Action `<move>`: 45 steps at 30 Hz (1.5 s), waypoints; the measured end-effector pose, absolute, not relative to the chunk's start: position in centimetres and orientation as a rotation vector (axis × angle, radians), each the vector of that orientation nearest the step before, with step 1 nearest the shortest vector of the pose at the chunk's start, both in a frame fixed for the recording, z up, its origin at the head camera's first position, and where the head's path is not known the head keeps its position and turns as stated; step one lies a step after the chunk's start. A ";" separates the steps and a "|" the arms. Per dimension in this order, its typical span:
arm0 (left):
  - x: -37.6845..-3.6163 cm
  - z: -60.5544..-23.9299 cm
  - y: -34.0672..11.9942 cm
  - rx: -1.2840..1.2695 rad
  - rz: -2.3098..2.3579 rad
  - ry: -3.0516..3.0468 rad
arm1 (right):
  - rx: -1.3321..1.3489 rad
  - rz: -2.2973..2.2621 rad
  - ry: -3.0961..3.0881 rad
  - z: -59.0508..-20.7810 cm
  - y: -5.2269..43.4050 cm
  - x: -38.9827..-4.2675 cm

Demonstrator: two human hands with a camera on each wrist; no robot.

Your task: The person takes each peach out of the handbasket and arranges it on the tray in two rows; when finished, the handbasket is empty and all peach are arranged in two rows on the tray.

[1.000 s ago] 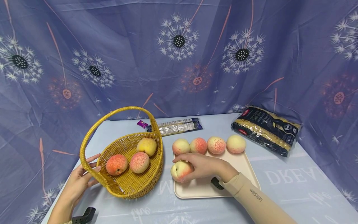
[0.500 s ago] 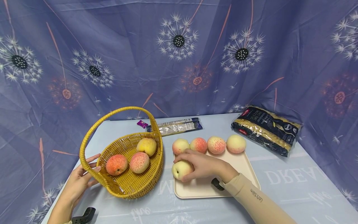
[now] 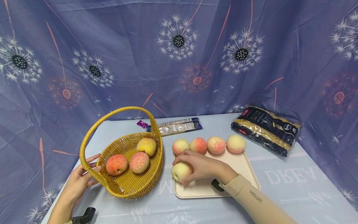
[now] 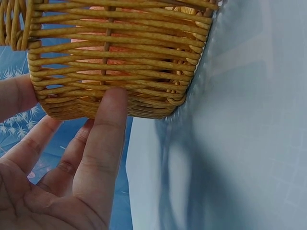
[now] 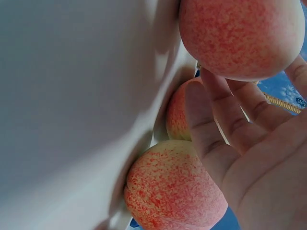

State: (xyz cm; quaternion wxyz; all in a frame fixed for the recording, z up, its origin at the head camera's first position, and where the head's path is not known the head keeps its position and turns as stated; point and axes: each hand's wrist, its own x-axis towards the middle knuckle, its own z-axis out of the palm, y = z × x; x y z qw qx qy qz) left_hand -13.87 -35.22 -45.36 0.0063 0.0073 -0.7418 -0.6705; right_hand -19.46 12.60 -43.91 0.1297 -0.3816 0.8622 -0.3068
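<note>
Lifted a touch since a second ago, the peach (image 3: pixel 181 170) sits at the tray's (image 3: pixel 246 168) left edge, the right hand (image 3: pixel 202 166) curled round it. It looks light and firm; cupping its sides suits. Left hand (image 3: pixel 79 182) rests spread against the basket (image 3: pixel 131 183).

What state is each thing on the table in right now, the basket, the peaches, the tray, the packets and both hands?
Basket: upright, holds three peaches.
Left hand: fingers straight, touching the basket's wall.
Right hand: curled round the held peach.
Held peach: gripped over the tray's front left corner; contact unclear.
Four peaches: in a row along the tray's far edge.
Tray: flat on the table.
Pasta bag: lying flat, looks sealed.
Long packet: lying flat.
</note>
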 end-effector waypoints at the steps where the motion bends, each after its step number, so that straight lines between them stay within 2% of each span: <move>1: -13.9 -45.3 -35.2 0.027 -2.097 -2.324 | -1.106 -0.890 2.498 -43.9 12.6 -19.4; 45: -14.0 -45.3 -35.3 0.033 -2.097 -2.327 | -1.095 -0.822 2.487 -43.4 12.2 -19.8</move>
